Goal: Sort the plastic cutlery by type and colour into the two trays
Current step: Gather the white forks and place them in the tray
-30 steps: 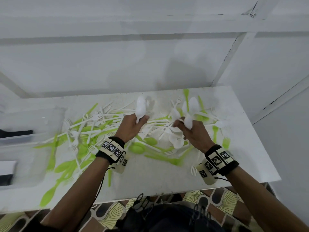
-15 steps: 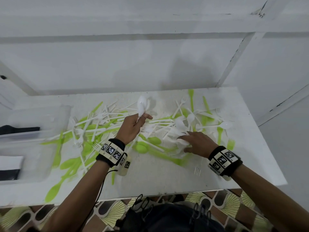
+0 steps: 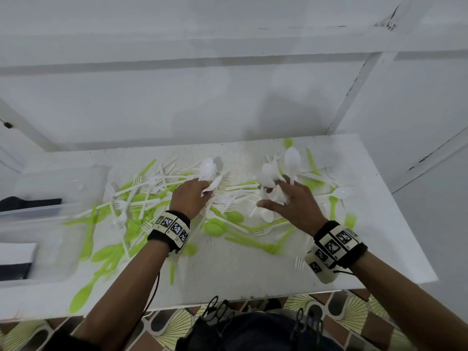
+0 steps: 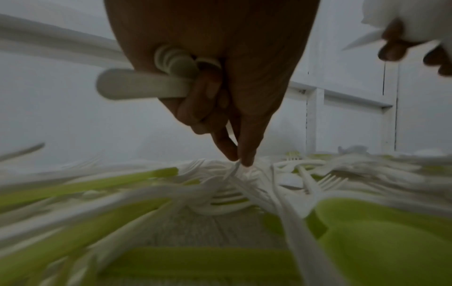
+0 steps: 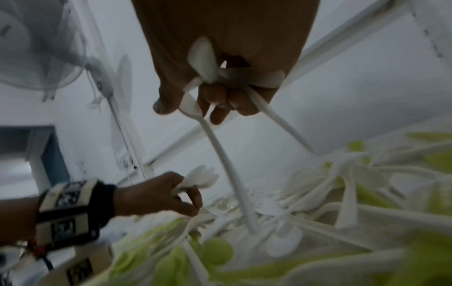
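A heap of white and green plastic cutlery [image 3: 157,196] covers the white table [image 3: 253,269]. My left hand [image 3: 195,196] grips a bunch of white spoons [image 3: 208,168], bowls pointing up; in the left wrist view their handles [image 4: 141,84] stick out of the fist while thumb and forefinger pinch another white piece [image 4: 234,164] in the heap. My right hand [image 3: 291,198] holds several white spoons [image 3: 269,176] above the heap; the right wrist view shows a white spoon [image 5: 229,166] hanging from its fingers down to the pile.
Two clear plastic trays [image 3: 63,203] stand at the table's left end, green cutlery lying beside and partly under them. A white wall rises right behind the table. The table's front and right edges are near; patterned floor tiles [image 3: 177,323] show below.
My right hand, which was down on the pile half a second ago, has risen again with white spoons in it. My left hand has dipped its fingertips into the heap, still holding its bunch.
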